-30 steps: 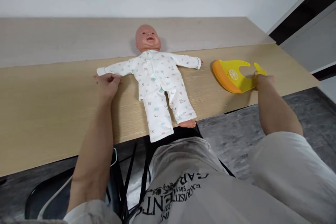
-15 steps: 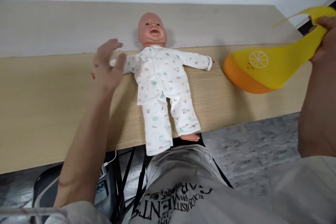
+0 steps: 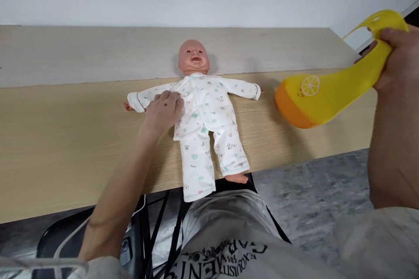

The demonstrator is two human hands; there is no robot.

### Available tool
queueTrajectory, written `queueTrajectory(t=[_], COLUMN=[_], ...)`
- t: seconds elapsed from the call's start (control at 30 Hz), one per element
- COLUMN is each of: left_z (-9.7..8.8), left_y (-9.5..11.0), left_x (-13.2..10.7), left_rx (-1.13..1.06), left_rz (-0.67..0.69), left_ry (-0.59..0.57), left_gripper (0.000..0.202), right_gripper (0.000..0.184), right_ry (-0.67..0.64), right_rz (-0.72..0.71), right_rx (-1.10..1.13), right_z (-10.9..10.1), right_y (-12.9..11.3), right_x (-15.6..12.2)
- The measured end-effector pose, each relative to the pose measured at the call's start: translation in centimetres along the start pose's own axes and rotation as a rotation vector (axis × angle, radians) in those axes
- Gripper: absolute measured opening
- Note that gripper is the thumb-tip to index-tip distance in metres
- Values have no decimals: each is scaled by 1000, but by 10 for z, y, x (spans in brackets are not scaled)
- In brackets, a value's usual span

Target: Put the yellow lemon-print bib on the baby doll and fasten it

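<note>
A baby doll [image 3: 209, 100] in white printed pyjamas lies face up on the table, arms spread to both sides. My left hand [image 3: 165, 111] rests against the doll's chest near the armpit, its fingers slightly bent over the cloth and not wrapped round anything I can see. Off to the right, a yellow bib [image 3: 330, 91] with an orange pocket and a fruit-slice print hangs in the air. My right hand [image 3: 393, 59] is closed on its neck part, whose strap end curls up over the fist. One doll foot pokes out past the table's front edge.
The wooden table [image 3: 65, 148] runs across the view, with a paler strip [image 3: 81, 56] along the white wall. Below at left stand a black chair-like object [image 3: 55, 244] and a white cable [image 3: 65, 239]. Grey floor [image 3: 301, 192] shows at right.
My left hand has come down from above the doll's arm onto its chest. The bib, still in my right hand, has shifted slightly left. The camera view has tilted up a little.
</note>
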State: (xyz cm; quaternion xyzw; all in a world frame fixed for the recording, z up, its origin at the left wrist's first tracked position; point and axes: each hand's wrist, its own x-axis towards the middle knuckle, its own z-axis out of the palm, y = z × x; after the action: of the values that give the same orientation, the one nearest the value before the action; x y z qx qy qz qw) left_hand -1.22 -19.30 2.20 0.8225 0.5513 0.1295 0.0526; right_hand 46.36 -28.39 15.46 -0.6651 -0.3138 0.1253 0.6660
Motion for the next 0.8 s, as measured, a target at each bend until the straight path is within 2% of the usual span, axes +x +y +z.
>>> queueTrajectory(t=[0.1, 0.2, 0.27, 0.33, 0.43, 0.57, 0.7, 0.8], left_z=[4, 6, 4, 2, 1, 6, 18, 19], left_y=[-14, -20, -17, -10, 4, 17, 18, 13], left_x=[-18, -51, -71, -84, -92, -103, -115, -121], left_rx=[-70, -227, -186, -29, 184, 259, 228, 173], left_rz=[20, 139, 194, 211, 189, 167, 198, 195], left_ry=[86, 47, 46, 67, 122, 281, 216, 179], left_gripper=[36, 38, 45, 48, 37, 29, 29, 30], right_gripper=[12, 11, 10, 11, 8, 11, 4, 7], right_ry=[-71, -91, -73, -59, -31, -16, -1, 31], right_rz=[-65, -62, -37, -5, 29, 13, 56, 95], right_rx=[21, 25, 31, 30, 15, 8, 19, 5], right_z=[4, 5, 5, 6, 8, 2, -10, -18], right_y=[-2, 5, 11, 16, 21, 30, 45, 56], right_x=[-8, -16, -22, -28, -37, -41, -39, -37])
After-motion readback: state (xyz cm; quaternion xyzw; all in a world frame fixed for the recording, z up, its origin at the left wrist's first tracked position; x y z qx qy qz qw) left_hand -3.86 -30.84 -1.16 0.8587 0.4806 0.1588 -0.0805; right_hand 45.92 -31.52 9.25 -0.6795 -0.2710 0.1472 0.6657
